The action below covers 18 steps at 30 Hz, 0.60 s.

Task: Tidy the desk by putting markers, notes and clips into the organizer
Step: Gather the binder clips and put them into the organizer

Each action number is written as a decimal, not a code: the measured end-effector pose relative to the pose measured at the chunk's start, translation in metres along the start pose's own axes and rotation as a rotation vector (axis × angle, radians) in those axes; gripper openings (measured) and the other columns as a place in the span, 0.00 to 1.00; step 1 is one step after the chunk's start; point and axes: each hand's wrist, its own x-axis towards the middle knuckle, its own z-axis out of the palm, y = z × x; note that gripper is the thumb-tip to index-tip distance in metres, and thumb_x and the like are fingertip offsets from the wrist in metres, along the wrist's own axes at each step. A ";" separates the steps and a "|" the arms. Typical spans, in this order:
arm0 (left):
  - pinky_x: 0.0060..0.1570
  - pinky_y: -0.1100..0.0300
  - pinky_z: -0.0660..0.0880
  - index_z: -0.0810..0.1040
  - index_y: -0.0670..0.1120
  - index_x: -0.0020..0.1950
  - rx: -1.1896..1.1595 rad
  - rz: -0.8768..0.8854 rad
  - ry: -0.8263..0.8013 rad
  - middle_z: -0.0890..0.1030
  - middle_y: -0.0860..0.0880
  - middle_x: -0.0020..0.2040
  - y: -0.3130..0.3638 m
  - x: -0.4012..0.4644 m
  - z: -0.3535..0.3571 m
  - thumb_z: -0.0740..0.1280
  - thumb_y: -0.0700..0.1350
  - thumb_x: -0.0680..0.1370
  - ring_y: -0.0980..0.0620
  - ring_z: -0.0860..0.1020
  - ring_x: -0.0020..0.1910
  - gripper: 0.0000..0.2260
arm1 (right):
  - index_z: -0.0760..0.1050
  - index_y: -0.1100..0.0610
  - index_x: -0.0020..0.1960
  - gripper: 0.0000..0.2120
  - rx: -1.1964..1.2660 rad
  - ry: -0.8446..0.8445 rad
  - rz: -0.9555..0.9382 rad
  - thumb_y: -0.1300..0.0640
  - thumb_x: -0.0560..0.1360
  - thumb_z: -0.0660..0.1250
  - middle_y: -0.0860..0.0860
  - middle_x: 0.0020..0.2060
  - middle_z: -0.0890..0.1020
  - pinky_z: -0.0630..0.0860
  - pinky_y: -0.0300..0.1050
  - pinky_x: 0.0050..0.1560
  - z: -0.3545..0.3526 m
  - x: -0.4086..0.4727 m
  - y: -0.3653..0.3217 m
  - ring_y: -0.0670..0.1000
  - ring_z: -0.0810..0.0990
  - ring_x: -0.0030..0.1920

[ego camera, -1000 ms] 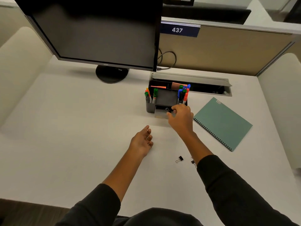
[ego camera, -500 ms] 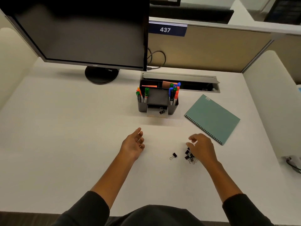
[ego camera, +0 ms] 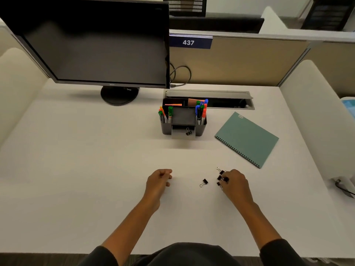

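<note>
A dark grey organizer (ego camera: 201, 129) stands mid-desk, with coloured markers (ego camera: 200, 111) upright in its side cups and orange notes (ego camera: 193, 101) at its back. Its small front drawer (ego camera: 177, 133) is pulled out with one binder clip (ego camera: 188, 131) inside. On the desk nearer me, a cluster of black binder clips (ego camera: 221, 177) lies under the fingertips of my right hand (ego camera: 235, 184), which pinch at them. One lone binder clip (ego camera: 204, 182) lies just left of the cluster. My left hand (ego camera: 158, 182) rests on the desk, fingers loosely curled, holding nothing.
A monitor (ego camera: 92, 45) on a round stand fills the back left. A teal spiral notebook (ego camera: 246, 139) lies to the right of the organizer. A cable tray (ego camera: 209, 94) is set into the desk behind it. Cubicle walls bound both sides.
My right hand pulled back from the organizer drawer, leaving a clip inside, and came down on the clip cluster near me. My left hand curled its fingers in.
</note>
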 end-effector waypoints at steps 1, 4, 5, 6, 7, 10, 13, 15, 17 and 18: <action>0.45 0.59 0.75 0.83 0.51 0.55 0.047 0.033 -0.017 0.85 0.51 0.51 -0.003 -0.005 0.001 0.67 0.50 0.83 0.52 0.81 0.42 0.06 | 0.84 0.60 0.55 0.08 0.012 0.022 -0.010 0.60 0.77 0.73 0.54 0.49 0.81 0.71 0.40 0.43 -0.002 -0.002 -0.001 0.50 0.78 0.42; 0.41 0.61 0.76 0.83 0.51 0.54 0.135 0.096 -0.099 0.86 0.52 0.49 -0.005 -0.018 0.011 0.69 0.52 0.82 0.54 0.83 0.40 0.06 | 0.85 0.58 0.52 0.07 0.126 0.095 -0.025 0.62 0.75 0.75 0.53 0.47 0.83 0.78 0.45 0.45 -0.012 -0.010 -0.010 0.51 0.81 0.43; 0.41 0.61 0.76 0.83 0.51 0.54 0.145 0.103 -0.138 0.86 0.52 0.48 -0.004 -0.022 0.015 0.69 0.51 0.81 0.54 0.84 0.40 0.06 | 0.85 0.58 0.51 0.06 0.206 0.113 -0.015 0.63 0.74 0.76 0.51 0.46 0.84 0.80 0.46 0.46 -0.017 -0.013 -0.015 0.50 0.82 0.43; 0.42 0.59 0.76 0.84 0.51 0.54 0.146 0.107 -0.181 0.87 0.52 0.48 -0.002 -0.025 0.021 0.70 0.51 0.81 0.53 0.85 0.41 0.06 | 0.85 0.57 0.51 0.07 0.312 0.113 0.017 0.63 0.73 0.76 0.49 0.44 0.85 0.82 0.44 0.47 -0.022 -0.017 -0.021 0.48 0.83 0.42; 0.44 0.57 0.77 0.84 0.52 0.54 0.138 0.111 -0.226 0.87 0.53 0.48 0.002 -0.028 0.026 0.70 0.51 0.81 0.52 0.86 0.42 0.06 | 0.85 0.56 0.51 0.07 0.444 0.094 0.063 0.63 0.73 0.76 0.48 0.44 0.86 0.82 0.43 0.47 -0.028 -0.020 -0.029 0.47 0.84 0.42; 0.50 0.55 0.78 0.83 0.52 0.59 0.096 0.139 -0.335 0.88 0.53 0.50 0.016 -0.036 0.042 0.70 0.51 0.81 0.50 0.87 0.46 0.08 | 0.85 0.55 0.53 0.11 0.870 -0.026 0.160 0.67 0.74 0.74 0.49 0.45 0.88 0.82 0.41 0.45 -0.045 -0.030 -0.052 0.51 0.87 0.44; 0.50 0.55 0.79 0.84 0.51 0.60 0.040 0.173 -0.389 0.88 0.52 0.50 0.034 -0.040 0.053 0.71 0.51 0.80 0.48 0.87 0.47 0.10 | 0.83 0.59 0.56 0.13 1.080 -0.102 0.128 0.70 0.73 0.74 0.54 0.47 0.88 0.82 0.42 0.45 -0.054 -0.039 -0.068 0.53 0.87 0.47; 0.49 0.56 0.79 0.85 0.50 0.58 0.042 0.218 -0.395 0.88 0.50 0.49 0.042 -0.040 0.055 0.73 0.50 0.79 0.47 0.87 0.47 0.09 | 0.83 0.58 0.56 0.13 1.077 -0.104 0.098 0.69 0.73 0.75 0.54 0.47 0.88 0.84 0.46 0.47 -0.054 -0.041 -0.073 0.55 0.88 0.47; 0.45 0.59 0.79 0.87 0.50 0.54 0.074 0.250 -0.384 0.88 0.50 0.47 0.048 -0.038 0.053 0.75 0.48 0.78 0.48 0.87 0.45 0.07 | 0.83 0.57 0.56 0.13 1.044 -0.089 0.085 0.68 0.73 0.76 0.53 0.46 0.88 0.85 0.48 0.48 -0.051 -0.041 -0.075 0.56 0.88 0.46; 0.43 0.61 0.79 0.87 0.49 0.53 0.089 0.264 -0.375 0.88 0.49 0.47 0.049 -0.036 0.052 0.76 0.47 0.77 0.49 0.86 0.43 0.06 | 0.83 0.57 0.56 0.13 1.036 -0.083 0.079 0.68 0.73 0.76 0.53 0.45 0.88 0.85 0.47 0.48 -0.049 -0.041 -0.076 0.55 0.88 0.45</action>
